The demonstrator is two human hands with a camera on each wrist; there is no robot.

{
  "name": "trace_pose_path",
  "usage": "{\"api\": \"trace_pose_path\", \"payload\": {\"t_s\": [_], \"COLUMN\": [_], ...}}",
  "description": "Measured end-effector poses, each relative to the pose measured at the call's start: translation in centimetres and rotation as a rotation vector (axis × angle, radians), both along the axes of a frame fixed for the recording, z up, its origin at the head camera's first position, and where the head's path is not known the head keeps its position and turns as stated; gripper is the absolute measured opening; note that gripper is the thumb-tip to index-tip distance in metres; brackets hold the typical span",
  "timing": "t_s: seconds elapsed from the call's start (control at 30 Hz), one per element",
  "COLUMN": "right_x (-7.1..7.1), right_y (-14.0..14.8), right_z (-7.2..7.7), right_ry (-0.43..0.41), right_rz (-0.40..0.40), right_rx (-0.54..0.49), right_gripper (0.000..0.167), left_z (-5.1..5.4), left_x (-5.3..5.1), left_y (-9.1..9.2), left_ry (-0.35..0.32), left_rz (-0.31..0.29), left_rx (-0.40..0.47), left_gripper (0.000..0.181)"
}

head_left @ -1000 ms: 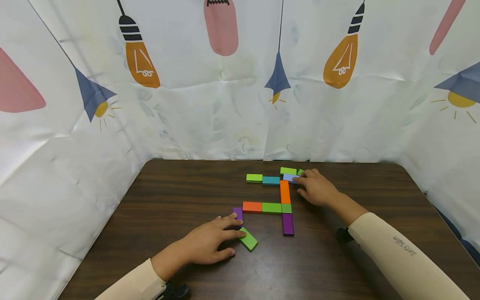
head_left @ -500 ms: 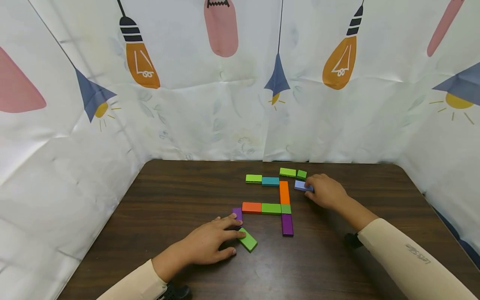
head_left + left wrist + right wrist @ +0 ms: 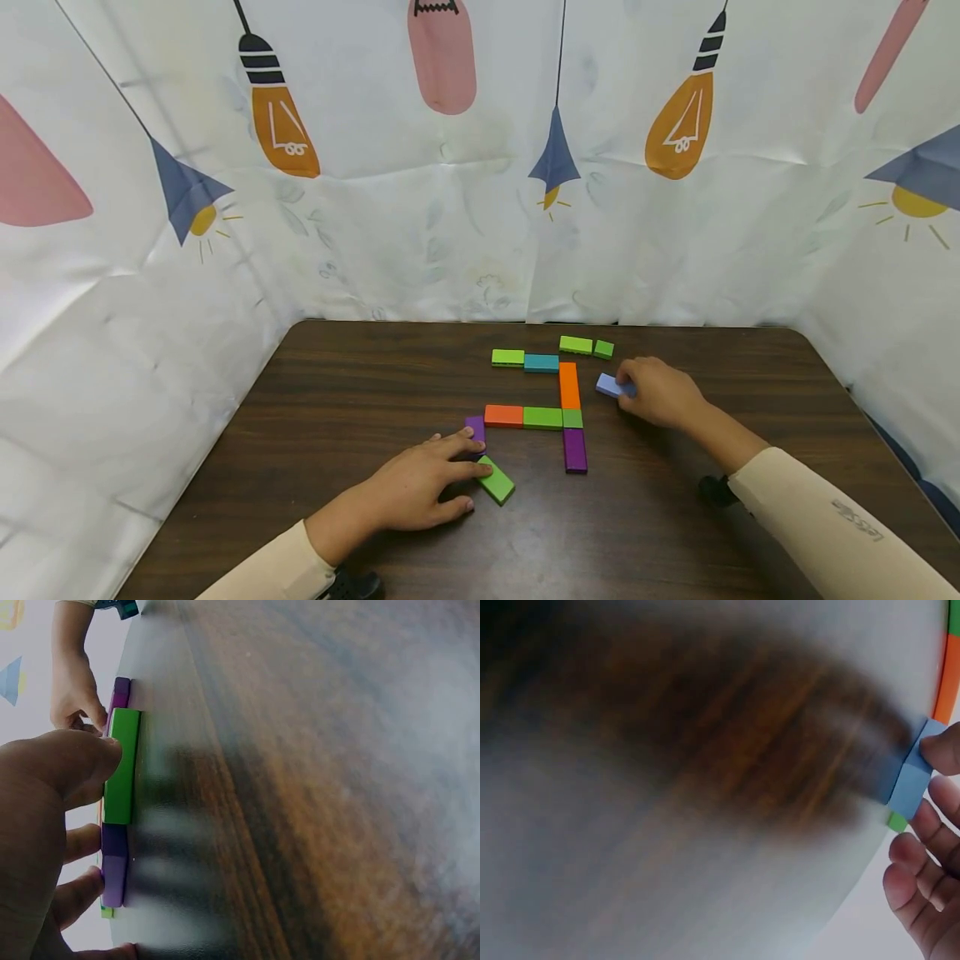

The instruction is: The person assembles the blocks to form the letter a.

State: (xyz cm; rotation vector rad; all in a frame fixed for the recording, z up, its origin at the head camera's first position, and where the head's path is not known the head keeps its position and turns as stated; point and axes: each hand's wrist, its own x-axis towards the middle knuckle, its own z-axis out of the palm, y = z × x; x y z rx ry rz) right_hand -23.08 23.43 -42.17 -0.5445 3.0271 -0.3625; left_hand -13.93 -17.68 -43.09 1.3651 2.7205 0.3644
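In the head view my right hand (image 3: 663, 393) pinches a light blue block (image 3: 609, 384) at the table's right side. The right wrist view shows the thumb on one side of that blue block (image 3: 910, 786) and fingers at the other. My left hand (image 3: 405, 487) lies low with its fingers spread. One fingertip rests on a purple block (image 3: 474, 423), another on a slanted light green block (image 3: 498, 483). In the left wrist view the thumb is beside the green block (image 3: 122, 769), with the purple block (image 3: 114, 862) just past it.
Flat blocks form a joined figure: red (image 3: 503, 416), green (image 3: 542, 418), small green (image 3: 572, 418), orange (image 3: 569, 385) and dark purple (image 3: 575, 452). Farther back lie teal (image 3: 542, 363) and lime (image 3: 507, 357) blocks, another lime block (image 3: 575, 344) and a small green one (image 3: 603, 349).
My right hand has drawn the light blue block rightward and nearer, away from the orange block's far end, uncovering the small green block. My left hand stays put.
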Motion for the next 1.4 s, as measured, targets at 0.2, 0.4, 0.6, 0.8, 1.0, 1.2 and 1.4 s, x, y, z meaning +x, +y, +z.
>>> {"api": "trace_pose_path", "payload": {"t_s": [0.2,0.4,0.6,0.8,1.0,1.2,1.4], "right_x": [0.7,1.9,3.1,4.4,5.7,6.7,7.5], "right_y": [-0.3,-1.1,-2.0,-3.4,-5.0,-6.2,-6.9], "right_z": [0.1,0.6,0.9,1.2,1.2,1.0,0.6], "right_ry": [0.032,0.075,0.123,0.169,0.181,0.175,0.164], "right_rz": [-0.001,0.027,0.086,0.182,0.284,0.375,0.421], "right_rx": [-0.041,-0.086,-0.135,-0.172,-0.154,-0.166,-0.163], "right_gripper": [0.023,0.023,0.023,0.024,0.024,0.024,0.025], "left_z": [0.0,0.0,0.0,-0.1,0.0,0.0,0.0], "left_x": [0.0,0.0,-0.1,-0.1,0.0,0.0,0.0], "left_y": [0.0,0.1,0.1,0.1,0.2,0.2,0.2], "left_ry": [0.003,0.018,0.034,0.05,0.036,0.022,0.016], "left_rz": [-0.001,-0.006,-0.011,-0.012,-0.001,0.002,0.0], "left_rx": [0.003,-0.001,-0.002,-0.006,-0.018,-0.018,-0.013], "left_gripper": [0.047,0.048,0.048,0.05,0.05,0.05,0.05]}}
